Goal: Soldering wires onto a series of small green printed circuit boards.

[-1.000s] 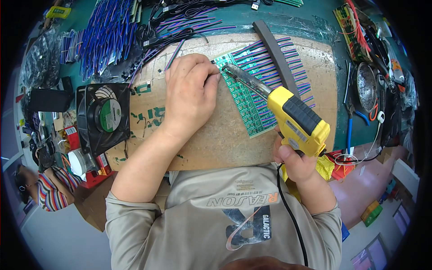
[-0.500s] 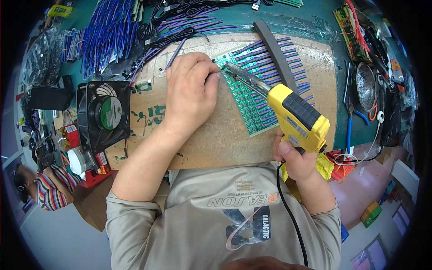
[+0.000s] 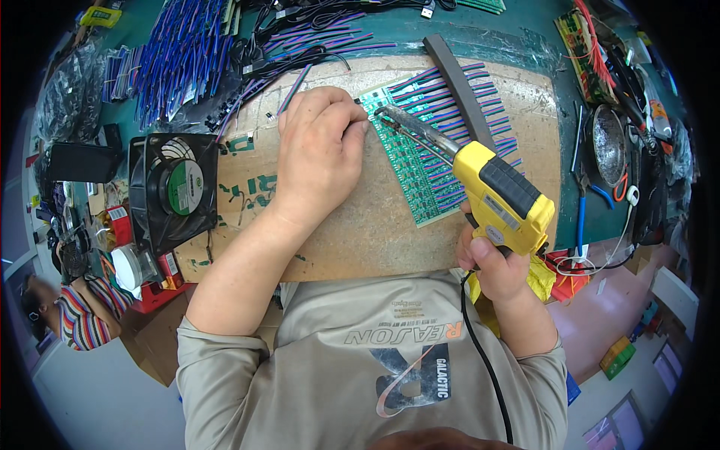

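My right hand (image 3: pixel 495 266) is wrapped round the grip of a yellow-and-black soldering gun (image 3: pixel 501 191), its metal nozzle and tip pointing up and left. That tip is over the upper left part of a green circuit board panel (image 3: pixel 405 176), close to its edge. At the same edge, my left hand (image 3: pixel 319 150) is closed in a pinch; its fingertips are turned away, and what they hold is hidden. A small dark piece shows just beyond them. Rows of dark multicoloured wires (image 3: pixel 491 112) run out from the panel's right side, beneath a grey bar (image 3: pixel 459 94) lying across them.
The panel rests on a worn wooden board (image 3: pixel 345 240). A black fan (image 3: pixel 174 191) stands at left, near scattered green scraps (image 3: pixel 255 191). Blue wire bundles (image 3: pixel 184 56) lie at far left. At right are a metal bowl (image 3: pixel 606 142) and blue-handled pliers (image 3: pixel 583 217). Another person sits far left.
The soldering gun has shifted slightly right, its tip moving a little away from my left fingertips. My left hand has hardly moved.
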